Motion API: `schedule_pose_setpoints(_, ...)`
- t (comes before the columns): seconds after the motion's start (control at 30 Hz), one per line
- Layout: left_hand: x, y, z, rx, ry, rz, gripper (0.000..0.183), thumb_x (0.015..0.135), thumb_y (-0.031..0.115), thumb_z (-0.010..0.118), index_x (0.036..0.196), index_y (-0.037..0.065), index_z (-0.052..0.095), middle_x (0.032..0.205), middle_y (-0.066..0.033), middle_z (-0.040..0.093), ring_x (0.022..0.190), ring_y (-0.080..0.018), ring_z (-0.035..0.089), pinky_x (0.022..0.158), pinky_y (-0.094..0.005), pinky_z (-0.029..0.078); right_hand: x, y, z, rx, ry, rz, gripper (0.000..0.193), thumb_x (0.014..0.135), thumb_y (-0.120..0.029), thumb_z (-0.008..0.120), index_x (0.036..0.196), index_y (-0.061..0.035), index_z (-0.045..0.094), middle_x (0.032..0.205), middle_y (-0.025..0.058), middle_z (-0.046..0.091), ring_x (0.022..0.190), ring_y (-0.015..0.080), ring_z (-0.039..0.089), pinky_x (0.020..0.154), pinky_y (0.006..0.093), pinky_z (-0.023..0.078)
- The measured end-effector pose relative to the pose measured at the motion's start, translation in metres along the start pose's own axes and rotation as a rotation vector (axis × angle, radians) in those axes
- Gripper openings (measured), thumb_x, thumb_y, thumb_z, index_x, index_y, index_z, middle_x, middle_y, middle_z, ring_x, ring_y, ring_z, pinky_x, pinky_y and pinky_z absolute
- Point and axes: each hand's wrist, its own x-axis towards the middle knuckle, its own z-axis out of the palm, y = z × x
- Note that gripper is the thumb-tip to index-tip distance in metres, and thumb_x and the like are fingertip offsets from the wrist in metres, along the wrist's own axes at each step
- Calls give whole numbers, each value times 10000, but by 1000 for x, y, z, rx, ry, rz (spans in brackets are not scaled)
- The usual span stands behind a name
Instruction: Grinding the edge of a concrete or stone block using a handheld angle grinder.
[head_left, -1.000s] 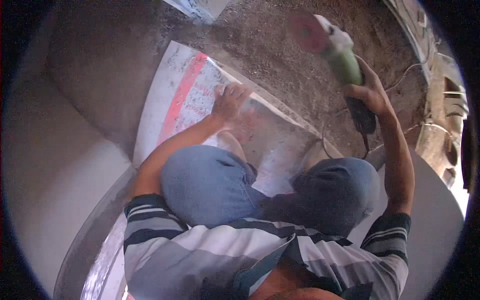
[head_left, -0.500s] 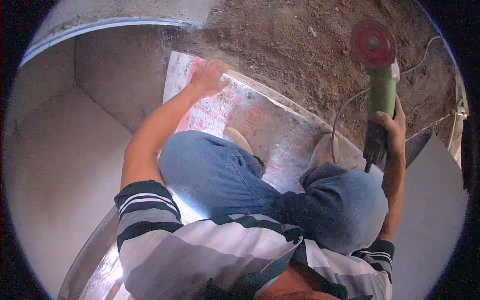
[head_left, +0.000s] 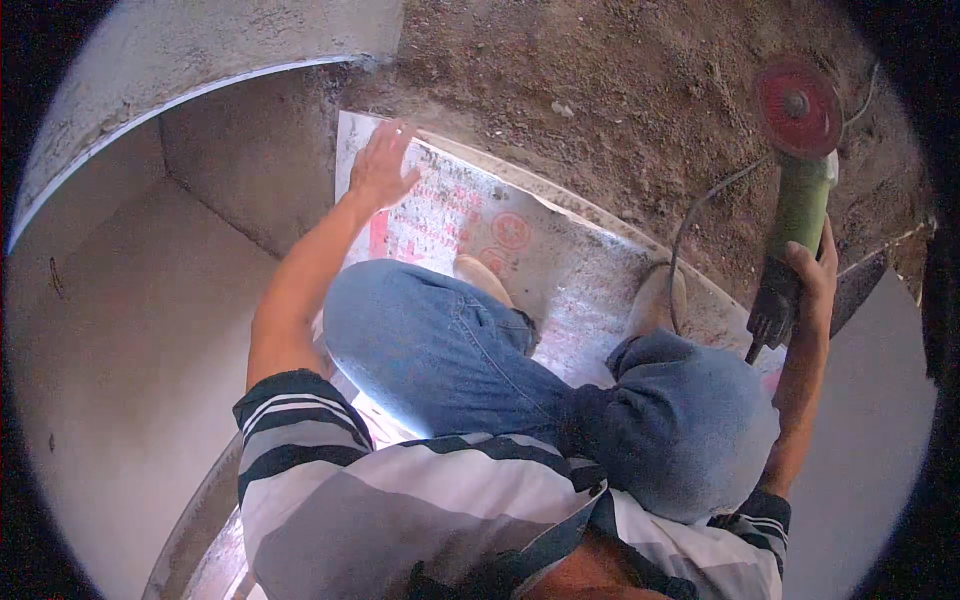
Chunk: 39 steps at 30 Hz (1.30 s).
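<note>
Ground [head_left: 520, 50]: brown dirt, bearing one pale scrap [head_left: 562, 108]. Sheet [head_left: 570, 275]: white, red-marked, bearing two feet [head_left: 484, 280], left hand [head_left: 383, 165].

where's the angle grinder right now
In the head view, the green angle grinder is at upper right, in the right hand, over the dirt.

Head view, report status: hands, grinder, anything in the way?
Right hand gripping green grinder, red disc off the sheet. Left hand spread on sheet's far edge. Possible snag: grey cord crossing that edge near right foot.

The grinder [head_left: 800, 205] is green and black, its disc [head_left: 800, 125] red, the sheet [head_left: 560, 265] red-printed white, the jeans [head_left: 440, 340] blue.
</note>
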Motion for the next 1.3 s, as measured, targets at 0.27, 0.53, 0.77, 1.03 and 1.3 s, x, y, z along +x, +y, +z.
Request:
schedule_pose_setpoints(0.27,-7,-11,16,-158,50,-4,793,793,290,655,1428,67,235,1499,-165,183,1392,-313,181,1128,-397,220,7,29,-19,24,55,27,780,723,-281,668,1376,12,356,1128,118,550,917,197,562,805,306,460)
schedule_pose_setpoints(0.53,-8,-15,32,-167,46,-17,843,776,283,655,1428,3,200,1504,-211,138,1400,-341,144,1145,-379,185,10,21,-5,117,17,57,766,732,-255,667,1377,12,352,1109,117,569,885,189,578,790,308,473)
schedule_pose_setpoints(0.77,1,-23,40,-5,121,127,941,754,359,700,1447,0,174,1502,-195,188,1401,-321,161,1142,-412,135,-5,4,-9,136,-57,11,654,739,-178,691,1326,-35,441,1058,112,622,865,203,612,753,309,510)
schedule_pose_setpoints(1.03,43,81,-45,-50,-180,693,659,723,183,687,1300,30,408,1257,-210,477,1169,-384,449,1009,-443,351,-8,-49,-45,28,-25,-104,746,652,-242,739,1283,24,443,1031,77,558,911,165,540,795,289,440)
schedule_pose_setpoints(1.3,35,215,-64,-210,-271,941,670,688,190,701,1283,38,433,1282,-223,437,1182,-395,424,1016,-441,354,-29,-68,-82,-140,15,-103,785,649,-263,741,1301,34,420,1025,92,560,911,181,550,789,290,448)
